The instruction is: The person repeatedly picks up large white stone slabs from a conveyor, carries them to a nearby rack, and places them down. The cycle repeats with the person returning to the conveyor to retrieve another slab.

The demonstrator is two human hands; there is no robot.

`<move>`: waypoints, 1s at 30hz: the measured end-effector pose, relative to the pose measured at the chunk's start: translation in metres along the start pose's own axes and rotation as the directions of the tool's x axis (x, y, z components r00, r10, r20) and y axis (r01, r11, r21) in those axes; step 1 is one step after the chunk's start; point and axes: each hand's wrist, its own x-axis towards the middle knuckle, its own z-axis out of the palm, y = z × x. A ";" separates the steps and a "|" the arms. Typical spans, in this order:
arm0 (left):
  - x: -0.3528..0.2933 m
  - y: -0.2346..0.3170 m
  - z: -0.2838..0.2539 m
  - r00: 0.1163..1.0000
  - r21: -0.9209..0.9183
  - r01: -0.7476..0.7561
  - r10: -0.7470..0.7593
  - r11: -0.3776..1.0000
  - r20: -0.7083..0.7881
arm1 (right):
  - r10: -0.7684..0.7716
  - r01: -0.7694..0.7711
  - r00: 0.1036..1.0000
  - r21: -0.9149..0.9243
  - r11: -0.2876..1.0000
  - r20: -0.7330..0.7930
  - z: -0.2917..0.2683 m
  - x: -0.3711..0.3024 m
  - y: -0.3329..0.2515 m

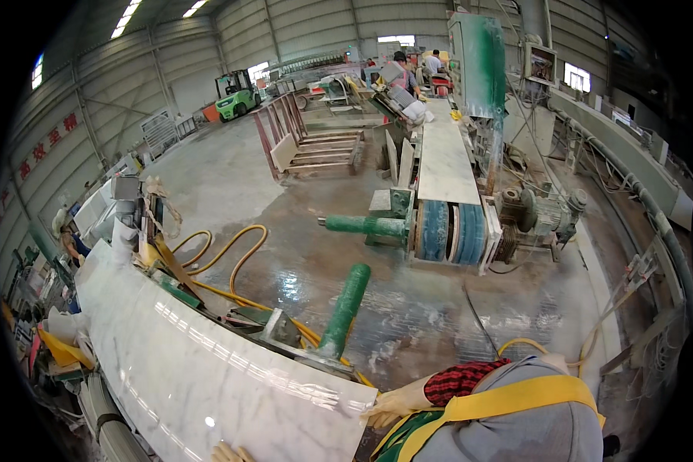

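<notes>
A long white marble slab (239, 369) with grey veins and a polished top stretches from the left down to the bottom of the view. My left hand (229, 453), in a pale glove, lies on its near edge with the fingertips apart; the rest is cut off below. My right hand (383, 410), also gloved, is at the slab's right end, with fingers bent at the edge; its underside is hidden. A red-and-black sleeve covers that forearm. Beyond the slab's far side rises a green metal cylinder (345, 312) beside a grey bracket (279, 329).
A yellow hose (231, 266) loops over the wet floor. Ahead, a conveyor (448, 158) with blue rollers carries pale stone. A motor (545, 214) sits right of it. Further back are a rusty rack (323, 150), a green forklift (237, 96) and several people. Another person (71, 240) stands left.
</notes>
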 end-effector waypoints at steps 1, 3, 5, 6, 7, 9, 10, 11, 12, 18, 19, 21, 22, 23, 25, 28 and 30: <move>-0.001 0.001 0.000 1.000 0.004 0.006 -0.006 1.000 0.008 | -0.010 0.010 0.999 -0.010 1.000 -0.032 0.004 -0.003 -0.001; -0.002 0.007 -0.002 1.000 -0.002 0.000 0.000 1.000 -0.016 | -0.042 0.040 0.998 -0.041 0.998 -0.055 -0.013 0.009 0.010; -0.008 0.003 -0.003 1.000 0.003 0.021 -0.021 1.000 -0.016 | -0.048 0.039 0.989 -0.069 0.997 -0.143 0.007 0.001 0.001; -0.009 0.003 -0.006 1.000 0.003 0.025 -0.024 1.000 -0.012 | -0.046 0.038 0.990 -0.061 0.997 -0.136 0.010 -0.002 -0.001; -0.011 0.003 -0.009 1.000 0.004 0.029 -0.029 1.000 -0.006 | -0.042 0.036 0.991 -0.052 0.998 -0.128 0.013 -0.005 -0.003; -0.011 0.009 -0.015 1.000 0.000 0.024 -0.024 1.000 -0.002 | -0.018 0.017 1.000 -0.027 0.999 -0.010 -0.006 -0.002 0.000; -0.009 0.013 -0.018 1.000 -0.003 0.018 -0.018 1.000 0.001 | -0.001 0.002 1.000 -0.031 1.000 0.021 -0.015 -0.002 0.001; -0.010 0.013 -0.019 1.000 -0.004 0.016 -0.016 1.000 0.016 | 0.038 -0.037 0.999 -0.078 0.996 0.012 -0.020 0.002 0.001; -0.010 0.013 -0.020 0.999 -0.005 0.013 -0.013 1.000 0.032 | 0.048 -0.048 0.999 -0.104 0.993 -0.005 -0.023 0.003 0.004; -0.002 -0.004 0.028 0.985 -0.131 -0.004 -0.019 0.991 -0.174 | 0.085 -0.084 0.993 0.012 0.996 -0.080 -0.006 -0.014 -0.008; -0.003 -0.008 0.034 0.980 -0.185 0.004 -0.041 0.983 -0.197 | 0.094 -0.091 0.995 0.050 0.995 -0.046 -0.012 -0.011 -0.004; -0.003 -0.001 0.023 0.984 -0.203 -0.017 -0.019 0.979 -0.178 | 0.098 -0.099 0.995 0.134 0.986 0.011 -0.022 -0.012 -0.003; -0.003 0.001 0.019 0.985 -0.212 -0.029 -0.007 0.977 -0.170 | 0.121 -0.119 0.993 0.133 0.984 -0.008 -0.023 -0.008 -0.002; -0.005 -0.001 0.022 0.983 -0.203 -0.028 -0.010 0.979 -0.181 | 0.146 -0.142 0.989 0.128 0.981 -0.025 -0.018 -0.011 -0.006; -0.007 -0.005 0.028 0.979 -0.184 -0.027 -0.011 0.982 -0.205 | 0.167 -0.161 0.984 0.105 0.981 -0.057 -0.008 -0.014 -0.010; -0.014 -0.006 0.024 0.978 -0.199 -0.015 -0.027 0.980 -0.206 | 0.166 -0.161 0.981 0.058 0.985 -0.100 0.004 -0.022 -0.015; -0.012 -0.007 0.027 0.977 -0.188 -0.014 -0.026 0.982 -0.211 | 0.171 -0.167 0.977 0.036 0.985 -0.130 0.014 -0.033 -0.023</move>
